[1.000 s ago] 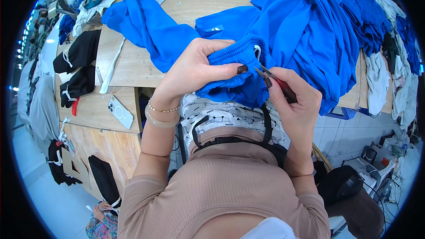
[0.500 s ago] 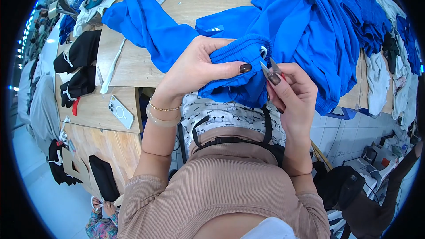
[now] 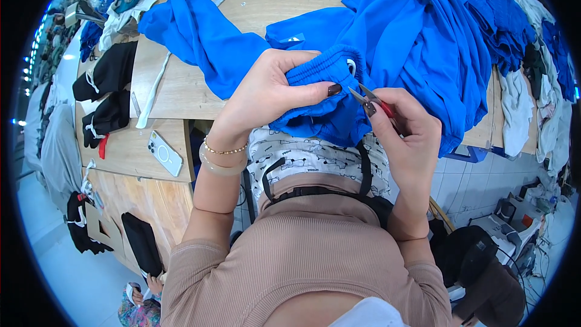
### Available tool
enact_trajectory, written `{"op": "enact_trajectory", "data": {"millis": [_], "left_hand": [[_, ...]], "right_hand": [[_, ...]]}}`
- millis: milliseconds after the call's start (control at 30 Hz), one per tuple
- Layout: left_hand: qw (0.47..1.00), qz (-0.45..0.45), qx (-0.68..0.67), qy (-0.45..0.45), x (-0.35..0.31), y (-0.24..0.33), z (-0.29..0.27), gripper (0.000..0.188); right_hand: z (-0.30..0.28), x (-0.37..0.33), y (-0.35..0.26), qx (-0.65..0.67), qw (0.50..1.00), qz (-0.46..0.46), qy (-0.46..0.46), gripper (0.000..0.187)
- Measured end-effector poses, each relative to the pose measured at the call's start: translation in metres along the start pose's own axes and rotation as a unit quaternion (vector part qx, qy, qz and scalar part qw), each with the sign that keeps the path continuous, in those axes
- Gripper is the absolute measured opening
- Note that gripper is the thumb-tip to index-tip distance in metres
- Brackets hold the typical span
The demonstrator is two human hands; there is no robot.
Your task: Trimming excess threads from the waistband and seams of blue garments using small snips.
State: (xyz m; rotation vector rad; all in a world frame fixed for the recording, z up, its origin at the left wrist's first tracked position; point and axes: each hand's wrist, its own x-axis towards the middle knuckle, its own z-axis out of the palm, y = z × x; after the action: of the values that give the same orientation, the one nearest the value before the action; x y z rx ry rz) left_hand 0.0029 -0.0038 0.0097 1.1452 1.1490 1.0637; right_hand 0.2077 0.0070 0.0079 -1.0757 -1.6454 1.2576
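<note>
Tabletop (image 3: 290, 0): snips (image 3: 368, 100) now opened.

A wooden table (image 3: 284, 0) carries blue garments (image 3: 423, 36), black garments (image 3: 109, 72) and a phone (image 3: 164, 153).

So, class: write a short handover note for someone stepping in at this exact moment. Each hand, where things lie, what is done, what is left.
Left hand: grips the gathered waistband of the blue garment, thumb on top.
Right hand: holds small thread snips, blades open, tips just beside the waistband.
Pile of blue garments lies on the wooden table, behind and to the right; a phone sits on the left.
Done: waistband held up to the blades.
Left: likely the trimming; no cut is visible.
</note>
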Motion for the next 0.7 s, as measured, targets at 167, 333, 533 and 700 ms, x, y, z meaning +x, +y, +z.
{"op": "enact_trajectory", "data": {"millis": [167,333,533,700], "left_hand": [[1.000,-0.007,0.021,-0.002,-0.0007,0.0012,-0.0017,0.015],[1.000,-0.006,0.016,-0.004,-0.0001,0.0009,-0.0011,0.016],[1.000,-0.001,0.025,-0.006,0.0004,0.0003,-0.0019,0.015],[1.000,0.003,0.024,-0.002,0.0004,0.0007,-0.0025,0.015]], "right_hand": [[0.0011,-0.0003,0.0014,-0.004,1.000,-0.002,0.003,0.008],[0.0029,0.0001,0.0008,-0.007,1.000,-0.011,0.010,0.008],[0.0015,0.0011,-0.0001,-0.027,1.000,-0.015,0.003,0.008],[0.0028,0.0022,-0.0017,-0.040,0.999,-0.017,0.002,0.008]]}}
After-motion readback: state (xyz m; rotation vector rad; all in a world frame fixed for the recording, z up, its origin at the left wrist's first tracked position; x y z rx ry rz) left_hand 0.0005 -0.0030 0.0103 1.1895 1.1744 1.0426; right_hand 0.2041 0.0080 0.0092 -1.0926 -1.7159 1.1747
